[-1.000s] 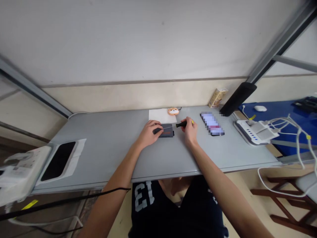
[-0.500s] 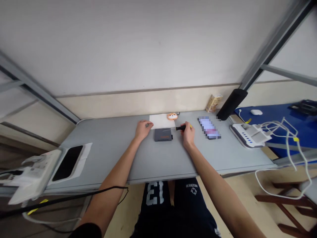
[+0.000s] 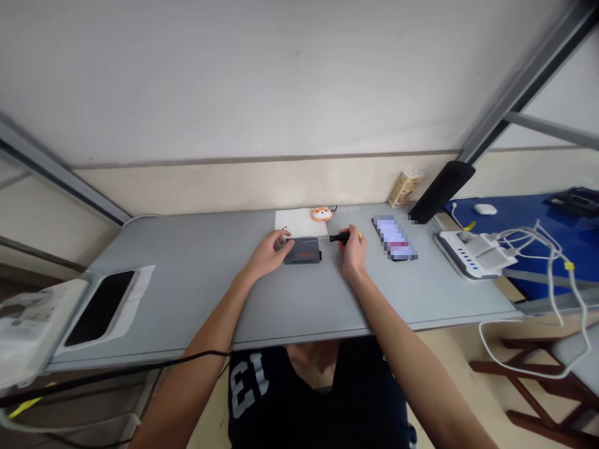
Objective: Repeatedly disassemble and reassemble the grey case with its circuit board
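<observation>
Worktop point(image 3: 182, 268) is supporting the box point(image 3: 304, 251). Your left hand point(image 3: 266, 254) is returning, loose fingers seemingly bracing it; your right hand point(image 3: 354, 251) is grasping the screwdriver point(image 3: 339, 237).

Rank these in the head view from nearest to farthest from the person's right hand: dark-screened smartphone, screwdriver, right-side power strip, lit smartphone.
1. Screwdriver: held in the right hand.
2. Lit smartphone: just to that hand's right.
3. Right-side power strip: farther right.
4. Dark-screened smartphone: far over on the left.
</observation>
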Demonstrator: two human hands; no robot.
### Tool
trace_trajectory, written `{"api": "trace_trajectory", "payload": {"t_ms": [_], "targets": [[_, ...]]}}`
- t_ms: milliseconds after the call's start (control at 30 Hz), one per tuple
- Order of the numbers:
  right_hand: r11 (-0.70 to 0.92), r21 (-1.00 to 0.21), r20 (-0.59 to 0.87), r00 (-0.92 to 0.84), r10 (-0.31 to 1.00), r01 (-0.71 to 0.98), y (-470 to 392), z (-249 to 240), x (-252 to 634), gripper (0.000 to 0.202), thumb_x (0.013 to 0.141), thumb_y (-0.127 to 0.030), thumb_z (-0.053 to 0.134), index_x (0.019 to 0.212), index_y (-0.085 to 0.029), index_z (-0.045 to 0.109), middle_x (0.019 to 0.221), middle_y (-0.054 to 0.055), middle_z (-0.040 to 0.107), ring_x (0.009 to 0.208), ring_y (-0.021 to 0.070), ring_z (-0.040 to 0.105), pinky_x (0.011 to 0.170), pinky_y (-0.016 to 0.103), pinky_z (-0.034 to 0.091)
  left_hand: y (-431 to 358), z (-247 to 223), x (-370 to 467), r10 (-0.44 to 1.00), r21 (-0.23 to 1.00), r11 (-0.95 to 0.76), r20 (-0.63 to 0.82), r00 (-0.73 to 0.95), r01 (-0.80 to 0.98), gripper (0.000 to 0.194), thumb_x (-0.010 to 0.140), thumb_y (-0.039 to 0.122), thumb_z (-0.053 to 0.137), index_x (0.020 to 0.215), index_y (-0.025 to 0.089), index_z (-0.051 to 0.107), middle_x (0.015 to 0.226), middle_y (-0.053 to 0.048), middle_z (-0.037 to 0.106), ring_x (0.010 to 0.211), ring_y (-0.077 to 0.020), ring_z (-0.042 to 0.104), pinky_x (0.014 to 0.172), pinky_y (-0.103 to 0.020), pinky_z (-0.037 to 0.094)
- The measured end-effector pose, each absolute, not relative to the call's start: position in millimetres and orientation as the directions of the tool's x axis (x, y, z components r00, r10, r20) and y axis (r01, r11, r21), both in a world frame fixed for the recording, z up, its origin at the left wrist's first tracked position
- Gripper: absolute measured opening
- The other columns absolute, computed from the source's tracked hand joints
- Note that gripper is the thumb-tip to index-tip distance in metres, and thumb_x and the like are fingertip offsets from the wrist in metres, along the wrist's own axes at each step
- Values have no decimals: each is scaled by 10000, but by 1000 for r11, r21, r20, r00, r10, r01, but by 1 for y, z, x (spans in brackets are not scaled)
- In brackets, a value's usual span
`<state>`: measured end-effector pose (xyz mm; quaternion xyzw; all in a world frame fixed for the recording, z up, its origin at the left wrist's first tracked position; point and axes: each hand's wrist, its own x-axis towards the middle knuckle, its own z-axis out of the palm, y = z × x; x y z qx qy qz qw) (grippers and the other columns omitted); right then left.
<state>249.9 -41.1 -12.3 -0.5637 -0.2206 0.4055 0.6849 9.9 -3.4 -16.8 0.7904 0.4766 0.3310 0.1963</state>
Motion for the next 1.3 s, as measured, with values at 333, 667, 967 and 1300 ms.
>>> {"api": "trace_trajectory", "payload": {"t_ms": [333,667,967,1300], "targets": [[136,-986,46,638,768,-92,-50,-6,253,353,925,-458,501,732,-195,638,672,-5,551,604,130,527,559,258,407,-3,-10,-4,852,758,-417,133,507,501,397,946,378,617,1333,290,600,1279,-65,686,1102,-226,659,894,-353,539],[197,-963,260,434,863,186,-63,0,236,396,970,-484,489,727,-201,621,633,-25,524,605,128,471,608,261,391,-13,-1,10,925,850,-210,13,379,483,331,1039,299,367,1190,226,652,1222,-55,715,695,-140,650,615,-278,528],[208,-952,290,450,845,223,-64,-2,237,394,977,-475,491,732,-195,620,636,-26,545,598,126,484,608,260,386,-18,6,9,904,780,-335,108,413,528,230,972,346,572,1137,238,691,1177,-47,713,914,-181,678,776,-300,564],[131,-913,379,683,625,386,-59,4,257,397,993,-428,454,711,-195,609,650,6,607,623,152,530,641,278,380,-24,7,18,881,862,-180,-73,468,474,292,933,428,618,1141,232,678,1095,-58,700,577,-105,589,488,-252,457]]}}
